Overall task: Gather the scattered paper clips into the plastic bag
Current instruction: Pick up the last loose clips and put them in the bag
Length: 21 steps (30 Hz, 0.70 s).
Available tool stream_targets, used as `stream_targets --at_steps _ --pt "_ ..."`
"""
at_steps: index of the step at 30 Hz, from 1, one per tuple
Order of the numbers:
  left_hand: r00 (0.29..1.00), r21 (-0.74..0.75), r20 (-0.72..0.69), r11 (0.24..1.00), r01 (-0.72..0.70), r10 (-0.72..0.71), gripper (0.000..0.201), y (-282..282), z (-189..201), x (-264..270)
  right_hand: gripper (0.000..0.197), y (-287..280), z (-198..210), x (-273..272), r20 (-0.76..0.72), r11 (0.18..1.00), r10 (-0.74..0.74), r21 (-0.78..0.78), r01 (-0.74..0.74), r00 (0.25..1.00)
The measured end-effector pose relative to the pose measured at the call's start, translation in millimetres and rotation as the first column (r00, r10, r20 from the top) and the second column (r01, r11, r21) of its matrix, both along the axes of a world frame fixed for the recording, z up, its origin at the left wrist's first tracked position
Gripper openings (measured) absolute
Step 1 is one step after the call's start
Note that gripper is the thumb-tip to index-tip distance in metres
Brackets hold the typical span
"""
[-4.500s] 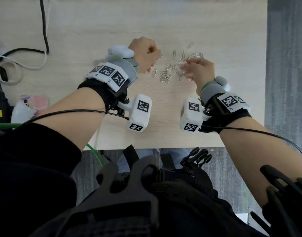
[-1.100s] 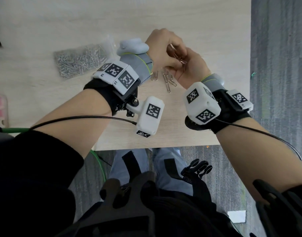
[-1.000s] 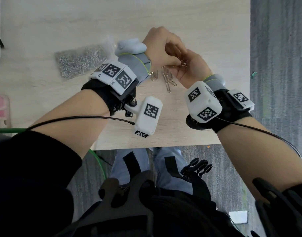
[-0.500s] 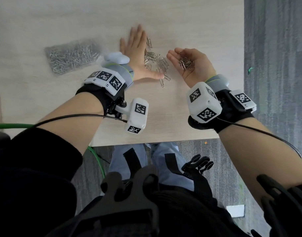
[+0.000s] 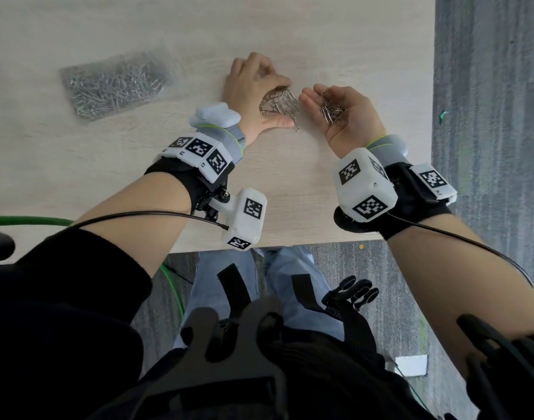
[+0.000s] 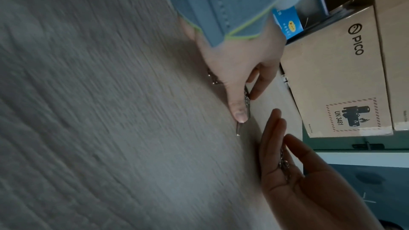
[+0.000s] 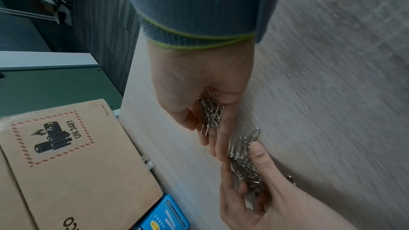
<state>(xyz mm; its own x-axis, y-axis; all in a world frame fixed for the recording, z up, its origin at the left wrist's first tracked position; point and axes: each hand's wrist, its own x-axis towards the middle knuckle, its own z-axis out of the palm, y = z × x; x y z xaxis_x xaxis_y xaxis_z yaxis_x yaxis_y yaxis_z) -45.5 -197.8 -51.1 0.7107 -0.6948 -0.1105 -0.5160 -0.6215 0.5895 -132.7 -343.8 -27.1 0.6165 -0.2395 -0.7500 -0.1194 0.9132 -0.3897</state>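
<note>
The left hand (image 5: 253, 86) rests edge-down on the pale wood-grain desk (image 5: 335, 31), fingers curled round a heap of silver wire paper clips (image 5: 279, 104) and thumb laid flat along the desk beneath the heap. The right hand (image 5: 344, 116) lies palm-up just beside it, near the desk's right edge, fingers loosely cupped under a smaller bunch of silver clips (image 5: 332, 112) resting on the palm. The right wrist view shows the two hands almost fingertip to fingertip, with the heap between them. The clear plastic bag (image 5: 117, 84) lies flat toward the desk's left side, well apart from both hands, already holding a dense mass of clips.

Progress, as judged: most clips appear bagged. Two batches remain outside, the one cupped in the palm and the heap on the desk. The likely remaining steps are merging these and carrying them to the bag. Whether the bag's mouth is open cannot be told.
</note>
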Motion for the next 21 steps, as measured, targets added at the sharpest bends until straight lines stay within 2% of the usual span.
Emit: stream_targets --at_steps 2,8,12,14,21 --pt "0.999 -0.053 -0.036 0.998 -0.036 0.034 0.047 -1.1 -1.8 0.9 0.024 -0.5 0.6 -0.8 0.009 1.0 -0.009 0.002 0.009 1.0" --pt "0.991 0.013 -0.077 0.994 -0.108 0.108 0.022 -8.2 6.0 3.4 0.024 -0.5 1.8 -0.3 0.013 1.0 -0.015 -0.014 0.015 1.0" --pt "0.997 0.14 -0.055 0.989 -0.038 0.046 0.022 -16.3 11.8 14.7 0.025 -0.3 1.7 0.9 0.006 1.0 -0.013 -0.01 0.013 1.0" --pt "0.995 0.174 -0.089 0.985 -0.017 0.033 0.022 -16.9 12.8 20.7 0.025 -0.5 1.9 0.8 0.002 1.0 -0.014 -0.007 0.014 1.0" --pt "0.939 0.025 -0.308 0.988 -0.153 0.153 0.017 -7.9 26.3 29.0 0.026 -1.8 3.2 6.0 0.009 1.0 -0.005 -0.011 0.005 1.0"
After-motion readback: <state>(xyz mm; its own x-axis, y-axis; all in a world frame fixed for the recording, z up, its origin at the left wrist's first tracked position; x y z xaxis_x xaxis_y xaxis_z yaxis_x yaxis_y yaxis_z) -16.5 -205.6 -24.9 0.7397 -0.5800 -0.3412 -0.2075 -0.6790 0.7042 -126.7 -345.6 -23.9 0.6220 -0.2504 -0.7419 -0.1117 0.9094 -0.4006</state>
